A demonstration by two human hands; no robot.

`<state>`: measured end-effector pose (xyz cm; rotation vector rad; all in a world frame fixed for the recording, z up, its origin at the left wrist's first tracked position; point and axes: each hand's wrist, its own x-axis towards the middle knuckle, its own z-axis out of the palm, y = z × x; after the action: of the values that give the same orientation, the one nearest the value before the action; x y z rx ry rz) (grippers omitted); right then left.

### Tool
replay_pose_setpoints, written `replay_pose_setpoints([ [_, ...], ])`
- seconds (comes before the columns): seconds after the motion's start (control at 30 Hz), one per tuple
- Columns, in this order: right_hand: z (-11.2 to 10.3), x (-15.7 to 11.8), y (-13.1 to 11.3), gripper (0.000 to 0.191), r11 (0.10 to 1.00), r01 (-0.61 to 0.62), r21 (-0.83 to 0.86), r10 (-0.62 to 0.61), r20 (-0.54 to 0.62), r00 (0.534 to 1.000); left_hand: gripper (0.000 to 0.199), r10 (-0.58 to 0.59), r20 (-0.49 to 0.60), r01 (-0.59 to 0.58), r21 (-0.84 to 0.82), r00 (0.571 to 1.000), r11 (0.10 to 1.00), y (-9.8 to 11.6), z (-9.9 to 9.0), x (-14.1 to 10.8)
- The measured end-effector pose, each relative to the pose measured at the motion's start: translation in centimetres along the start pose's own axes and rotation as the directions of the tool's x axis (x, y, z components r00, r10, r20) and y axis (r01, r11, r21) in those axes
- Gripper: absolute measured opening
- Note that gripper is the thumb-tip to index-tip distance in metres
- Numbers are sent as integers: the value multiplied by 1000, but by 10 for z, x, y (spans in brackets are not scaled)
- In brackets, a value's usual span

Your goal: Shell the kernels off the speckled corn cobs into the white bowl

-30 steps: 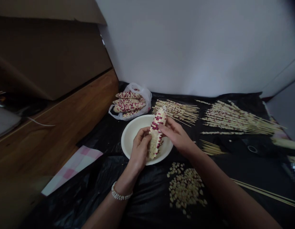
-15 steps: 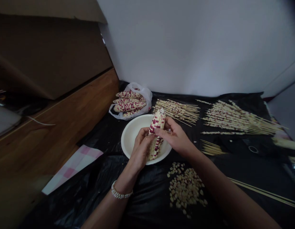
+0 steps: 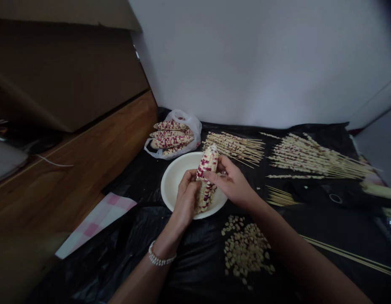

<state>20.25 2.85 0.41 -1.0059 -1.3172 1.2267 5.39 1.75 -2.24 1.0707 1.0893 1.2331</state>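
Over the white bowl (image 3: 176, 177) at the middle of the table (image 3: 189, 261), I hold a red-and-white corn cob (image 3: 205, 177) tilted toward twelve o'clock, my left hand (image 3: 185, 200) wrapped around its lower half and my right hand (image 3: 232, 181) with fingers (image 3: 211, 174) clamped on its upper side. If my thumb slips, kernels could scatter past the bowl onto the black sheet, joining the loose pile (image 3: 246, 249) at five o'clock. The cob could also twist free, since my grip covers only part of it.

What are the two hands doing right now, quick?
Left hand: closed around the lower part of the corn cob, over the white bowl.
Right hand: gripping the same corn cob's upper part.
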Motion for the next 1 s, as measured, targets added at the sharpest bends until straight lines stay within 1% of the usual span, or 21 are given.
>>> replay_pose_setpoints([
  [0.1,0,0,-1,39,1000,4,1,-4,-3,1000,24,31,19,-31,-38,999,999,-3,0,0],
  [0.3,0,-1,1,38,998,24,-62,-23,18,1000,25,48,46,-47,-20,998,999,2,-1,-4],
  [0.4,-1,-1,2,36,995,40,-94,-38,23,999,26,66,53,-68,31,996,997,7,1,-6],
  [0.53,-1,-1,3,35,991,46,-126,-43,30,999,23,91,9,-92,133,996,987,13,5,-9],
  [0.7,3,-4,0,34,993,39,-115,-37,16,999,22,52,-32,-46,162,998,986,11,4,-7],
  [0.8,3,-4,-1,34,996,25,-89,-24,11,1000,23,63,-42,-57,137,997,989,7,2,-4],
  [0.93,1,-1,0,40,999,12,-32,-12,-7,1000,23,62,-8,-61,101,998,993,8,3,-5],
  [1.0,-1,0,3,44,1000,14,-25,-15,-15,1000,27,63,17,-64,119,998,991,11,5,-7],
])
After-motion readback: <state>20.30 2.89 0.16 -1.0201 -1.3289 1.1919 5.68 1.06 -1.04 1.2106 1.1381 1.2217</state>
